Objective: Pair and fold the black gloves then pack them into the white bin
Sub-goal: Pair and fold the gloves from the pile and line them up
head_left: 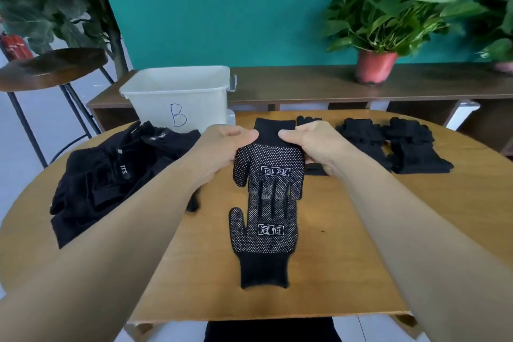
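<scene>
Left hand (222, 148) and right hand (312, 147) pinch the cuff of one black, white-dotted knit glove (270, 164), its finger ends overlapping a second dotted glove (263, 239) lying flat on the round wooden tabletop (361, 244); one white plastic bin (177, 91) stands beyond, before a teal wall (222, 8).

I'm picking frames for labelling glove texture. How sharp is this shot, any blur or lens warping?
Head view: held glove and flat glove are sharp, dots and print legible; potted plant at right is smeared by blur; the wide lens bows the table edge; light even, no glare.
</scene>
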The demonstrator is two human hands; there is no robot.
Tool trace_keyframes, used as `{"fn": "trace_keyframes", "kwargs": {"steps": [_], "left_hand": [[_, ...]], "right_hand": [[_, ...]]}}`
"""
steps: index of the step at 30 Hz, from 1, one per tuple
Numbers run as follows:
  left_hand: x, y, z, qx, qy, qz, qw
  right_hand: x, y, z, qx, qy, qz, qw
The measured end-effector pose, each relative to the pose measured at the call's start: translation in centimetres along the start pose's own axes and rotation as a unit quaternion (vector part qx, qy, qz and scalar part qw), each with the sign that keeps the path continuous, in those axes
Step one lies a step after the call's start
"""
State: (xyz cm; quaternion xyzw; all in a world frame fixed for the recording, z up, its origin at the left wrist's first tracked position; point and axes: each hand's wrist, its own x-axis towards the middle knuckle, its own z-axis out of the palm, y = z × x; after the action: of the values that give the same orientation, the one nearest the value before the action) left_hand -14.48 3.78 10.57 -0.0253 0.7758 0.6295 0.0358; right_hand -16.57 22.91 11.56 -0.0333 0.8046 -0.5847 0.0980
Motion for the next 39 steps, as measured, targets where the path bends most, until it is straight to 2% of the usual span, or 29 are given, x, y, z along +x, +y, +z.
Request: {"fn": "trace_keyframes", "kwargs": {"steps": [9,18,22,25,27,28,30,33,39], "left_hand": [[5.1,-0.8,0.6,0.025,-0.005,0.031,0.999],[2.4,-4.4,0.5,0.110,-0.065,0.039,0.991],[-0.1,-4.6,0.3,0.140,-0.054,0.077,0.986],[-3.1,-6.4,0.3,0.150,-0.056,0.119,0.980],[-5.6,-9.0,0.5,0.166,-0.063,0.127,0.976],[-6.7,-10.6,0.5,0.192,-0.062,0.139,0.969],[-8.2,-13.5,0.5,0.278,-0.043,0.215,0.935],[-8.9,-16.0,0.3,0.355,-0.014,0.307,0.883],[-9.2,-16.6,0.6,0.445,0.042,0.375,0.812]], "right_hand": [[3.8,1.3,-0.5,0.001,0.034,0.008,0.999],[1.6,5.1,0.7,-0.040,-0.007,0.007,0.999],[-0.8,5.0,0.9,-0.069,0.014,-0.044,0.997],[-4.3,6.9,1.7,-0.127,-0.001,-0.082,0.989],[-6.7,9.8,3.0,-0.231,-0.008,-0.105,0.967],[-7.9,11.2,3.7,-0.297,0.014,-0.132,0.946],[-9.4,13.5,5.0,-0.388,0.074,-0.232,0.889],[-10.2,15.1,6.3,-0.456,0.075,-0.310,0.831],[-10.4,15.7,6.6,-0.485,0.089,-0.339,0.801]]}}
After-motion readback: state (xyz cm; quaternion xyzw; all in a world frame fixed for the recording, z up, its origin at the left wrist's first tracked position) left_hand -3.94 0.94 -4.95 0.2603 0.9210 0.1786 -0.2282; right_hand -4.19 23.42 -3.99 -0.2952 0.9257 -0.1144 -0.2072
